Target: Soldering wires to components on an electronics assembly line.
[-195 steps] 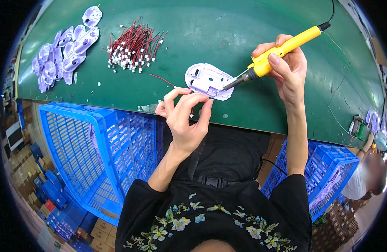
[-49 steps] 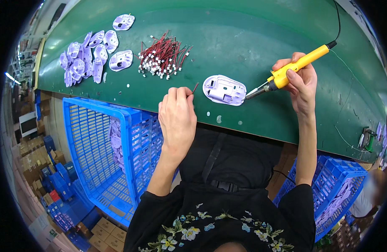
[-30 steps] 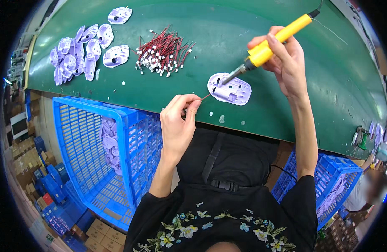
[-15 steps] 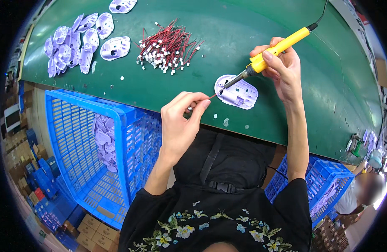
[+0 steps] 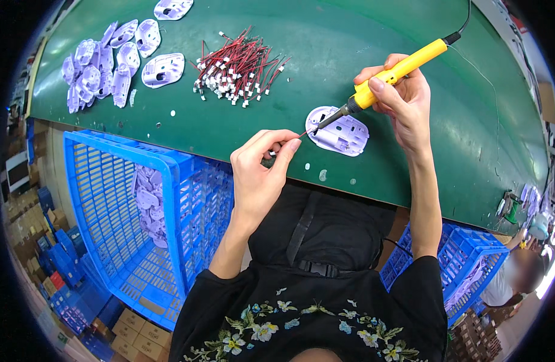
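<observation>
In my right hand (image 5: pixel 401 99) is a yellow soldering iron (image 5: pixel 404 63), its fingers wrapped round the handle. The iron's dark tip points down and left onto the left end of a pale lilac plastic shell (image 5: pixel 343 136) lying on the green table. My left hand (image 5: pixel 259 166) pinches a thin red wire lead (image 5: pixel 302 134) between thumb and forefinger. The lead's free end reaches the shell's left edge, beside the iron's tip. Part of the lead, with a whitish connector, is mostly hidden in my left fingers.
A heap of red-and-black wire leads with white connectors (image 5: pixel 238 69) lies beyond my left hand. Piled lilac shells (image 5: pixel 87 72) sit at the far left. Blue crates (image 5: pixel 178 181) stand below the table edge. A solder spool (image 5: pixel 510 208) is at the right, near another person (image 5: pixel 500 286).
The iron's tip has shifted slightly left and down, closer to the wire's end at the shell's edge. My left hand has barely moved.
</observation>
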### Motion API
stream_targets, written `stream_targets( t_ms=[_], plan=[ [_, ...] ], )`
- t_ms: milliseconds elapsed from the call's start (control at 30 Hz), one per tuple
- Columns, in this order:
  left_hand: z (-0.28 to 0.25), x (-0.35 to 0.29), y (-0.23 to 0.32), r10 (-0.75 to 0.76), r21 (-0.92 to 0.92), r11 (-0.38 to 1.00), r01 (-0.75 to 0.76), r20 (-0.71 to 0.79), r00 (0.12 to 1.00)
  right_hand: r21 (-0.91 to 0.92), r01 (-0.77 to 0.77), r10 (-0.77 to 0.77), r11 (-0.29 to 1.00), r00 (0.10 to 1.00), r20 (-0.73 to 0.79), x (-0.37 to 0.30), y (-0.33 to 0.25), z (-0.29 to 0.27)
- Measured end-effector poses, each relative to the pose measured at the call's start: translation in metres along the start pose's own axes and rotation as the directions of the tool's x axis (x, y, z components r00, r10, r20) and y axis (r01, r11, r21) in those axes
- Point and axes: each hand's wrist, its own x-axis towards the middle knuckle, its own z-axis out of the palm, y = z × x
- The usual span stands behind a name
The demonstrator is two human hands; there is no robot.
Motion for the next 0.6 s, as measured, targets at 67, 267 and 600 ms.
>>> stream_targets(
  t_ms=[67, 267, 600],
  plan=[
    [-0.0005, 0.0001, 0.0, -0.007, 0.001, 1.0, 0.007, 0.004, 1.0, -0.009, 0.007, -0.007, 1.0, 1.0, -0.002, 0.0, 0.0004, 0.0],
    [0.0005, -0.0003, 0.0015, -0.001, -0.023, 1.0, 0.001, -0.005, 1.0, 0.0, 0.05, -0.05, 0.999, 0.999, -0.013, -0.0025, -0.0021, 0.0029],
    [0.0026, 0.0, 0.0006, -0.011, -0.012, 1.0, 0.011, -0.021, 1.0, 0.043, 0.077, -0.077, 0.996, 0.997, 0.011, -0.0039, -0.0023, 0.0019]
  ],
)
